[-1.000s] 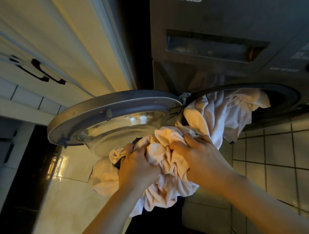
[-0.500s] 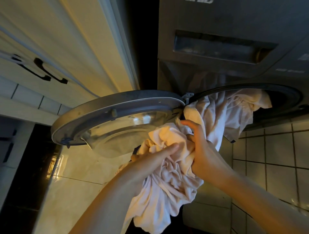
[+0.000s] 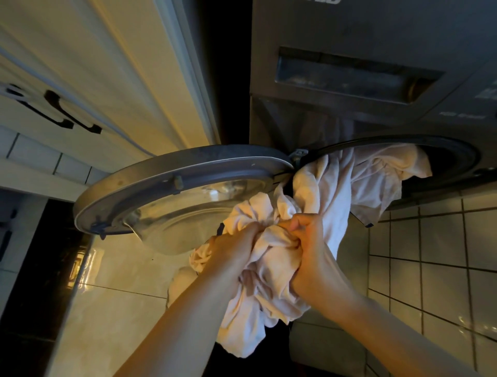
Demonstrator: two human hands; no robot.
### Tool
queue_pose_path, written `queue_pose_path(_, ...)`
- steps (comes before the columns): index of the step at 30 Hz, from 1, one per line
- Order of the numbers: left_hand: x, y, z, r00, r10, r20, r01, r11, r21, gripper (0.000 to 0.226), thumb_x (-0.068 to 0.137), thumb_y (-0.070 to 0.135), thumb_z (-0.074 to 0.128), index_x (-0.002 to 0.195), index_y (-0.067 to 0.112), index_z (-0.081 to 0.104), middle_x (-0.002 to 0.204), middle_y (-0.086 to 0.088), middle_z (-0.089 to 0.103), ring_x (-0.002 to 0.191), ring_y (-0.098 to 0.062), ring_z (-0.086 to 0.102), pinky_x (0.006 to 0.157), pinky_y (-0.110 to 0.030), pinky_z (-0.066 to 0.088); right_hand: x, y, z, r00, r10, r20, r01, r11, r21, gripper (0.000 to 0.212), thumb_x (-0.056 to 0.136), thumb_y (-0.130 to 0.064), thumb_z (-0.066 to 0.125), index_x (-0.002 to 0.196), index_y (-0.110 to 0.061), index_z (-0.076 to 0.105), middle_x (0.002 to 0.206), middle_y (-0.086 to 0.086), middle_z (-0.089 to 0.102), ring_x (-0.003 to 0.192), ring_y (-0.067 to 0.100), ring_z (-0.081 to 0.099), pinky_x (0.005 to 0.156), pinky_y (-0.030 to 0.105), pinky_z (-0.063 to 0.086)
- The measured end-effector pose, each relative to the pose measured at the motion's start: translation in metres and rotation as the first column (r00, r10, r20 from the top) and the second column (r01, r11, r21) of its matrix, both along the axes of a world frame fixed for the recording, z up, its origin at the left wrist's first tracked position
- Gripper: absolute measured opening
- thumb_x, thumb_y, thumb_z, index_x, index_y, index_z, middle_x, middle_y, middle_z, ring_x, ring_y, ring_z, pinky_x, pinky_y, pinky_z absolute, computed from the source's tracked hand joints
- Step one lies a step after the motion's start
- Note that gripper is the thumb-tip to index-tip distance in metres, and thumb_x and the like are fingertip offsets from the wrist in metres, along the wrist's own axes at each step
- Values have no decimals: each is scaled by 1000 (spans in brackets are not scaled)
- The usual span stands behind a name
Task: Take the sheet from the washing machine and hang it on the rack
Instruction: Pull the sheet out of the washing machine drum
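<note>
Fingers (image 3: 299, 224) of left hand (image 3: 234, 249), right hand (image 3: 310, 250) grip sheet (image 3: 332, 188).

Note for you: no text here can be read. On the washing machine (image 3: 349, 29), at the top front edge, there is white brand lettering (image 3: 326, 1). The frame crops it so you see only the letter bottoms, illegible. On the control panel (image 3: 457, 102) at your right there is one line of small pale print (image 3: 462, 116), too blurred to read. More pale marks (image 3: 490, 92) sit at the frame's right edge, likewise blurred.
</note>
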State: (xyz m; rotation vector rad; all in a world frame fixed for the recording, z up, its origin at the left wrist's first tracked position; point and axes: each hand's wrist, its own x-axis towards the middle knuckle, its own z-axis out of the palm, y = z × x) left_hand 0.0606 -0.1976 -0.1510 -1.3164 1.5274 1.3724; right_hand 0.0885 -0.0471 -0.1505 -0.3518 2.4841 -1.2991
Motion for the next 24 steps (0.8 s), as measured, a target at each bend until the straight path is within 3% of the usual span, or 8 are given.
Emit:
queue_pose_path(5,0,1,-2,998,39,-43,-40,999,-19,76,62,58,70,121,13,54,100,-14,65,83,-32,64,65,-33,51,-2,0,9,996,-54,77,55,998,-17,60,86,-7,54,101,-56,24,113,-37,36,111,-18,36,83,4,35)
queue_pose_path(8,7,-5,-5,995,57,-87,-56,998,14,30,87,38,59,98,10,59,75,-12,61,62,-25,59,52,-27,41,-12,1,18,997,-68,45,70,997,-45,44,81,-23,53,108,-50,31,120,-29,31,120,-16,28,96,18,35)
queue_pose_path(10,11,-7,-3,990,39,-132,-38,999,8,22,93,33,53,96,11,59,72,-12,59,57,-22,56,47,-26,43,-19,6,21,993,-70,92,75,996,-46,39,79,-44,44,116,-51,32,124,-36,24,132,-3,23,111,38,31)
queue_pose_path(12,14,-5,-5,983,-14,-182,7,999,-38,31,90,38,53,107,12,58,78,-12,62,61,-21,61,48,-25,50,-24,16,22,1000,15,17,-16,999,47,53,82,-39,54,126,-49,28,129,-46,11,137,7,15,115,48,23)
queue_pose_path(15,21,-6,-10,933,-201,-300,160,975,-154,69,69,54,54,122,10,51,91,-10,66,83,-26,65,76,-43,56,-35,34,20,974,226,-7,-221,958,183,82,77,-34,73,136,-47,19,138,-45,-4,140,3,3,116,47,17)
queue_pose_path(19,32,-11,-14,856,-408,-319,279,882,-378,66,66,64,43,101,11,59,101,-12,60,102,-36,53,93,-52,43,-59,58,20,859,507,72,-489,770,411,104,66,-65,69,140,-54,-3,144,-38,-20,137,2,-25,105,30,-9)
queue_pose_path(21,36,-13,-14,790,-529,-311,359,810,-464,61,62,64,34,76,9,56,87,-23,57,98,-41,48,91,-54,41,-70,65,14,802,590,92,-541,653,530,113,66,-63,71,142,-51,-12,148,-29,-25,139,12,-27,106,33,-12)
queue_pose_path(24,44,-17,-13,744,-613,-267,420,739,-527,42,66,57,31,55,23,52,66,-11,45,84,-45,48,81,-52,43,-89,71,-3,751,653,98,-561,554,615,120,67,-58,73,142,-47,-20,153,-15,-26,140,19,-29,113,46,-9)
